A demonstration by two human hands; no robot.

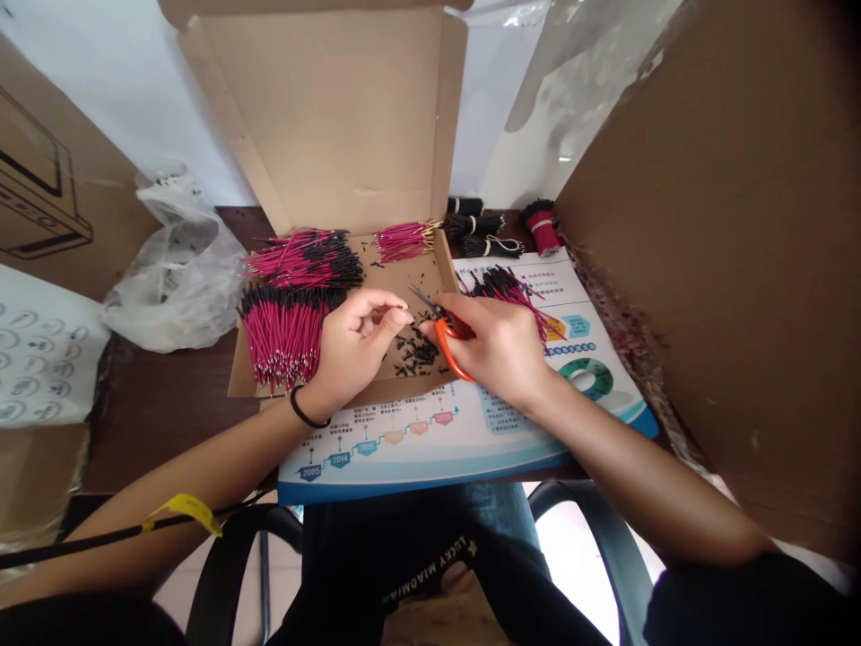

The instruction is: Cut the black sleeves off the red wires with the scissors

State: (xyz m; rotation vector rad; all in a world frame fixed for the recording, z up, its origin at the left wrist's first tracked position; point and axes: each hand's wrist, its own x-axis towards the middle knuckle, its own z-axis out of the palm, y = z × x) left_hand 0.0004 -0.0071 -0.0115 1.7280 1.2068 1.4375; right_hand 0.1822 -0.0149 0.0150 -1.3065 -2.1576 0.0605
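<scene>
Right hand (491, 345) clamped on orange-handled steel scissors (449, 348), blades above black cut scraps (418, 352). Left hand (353, 345): fingertips (402, 316) pinched together, any held item unclear. Magenta black-tipped wires (286, 336) lie left, in a brown cardboard tray (447, 269).

Left hand (353, 345): thumb and fingertips pinched together, pointing toward 3 o'clock
Right hand (494, 345): fingers curled closed, pointing toward 9 o'clock
Left arm (202, 475): reaching in from 8 o'clock
Right arm (646, 467): reaching in from 4 o'clock
</scene>
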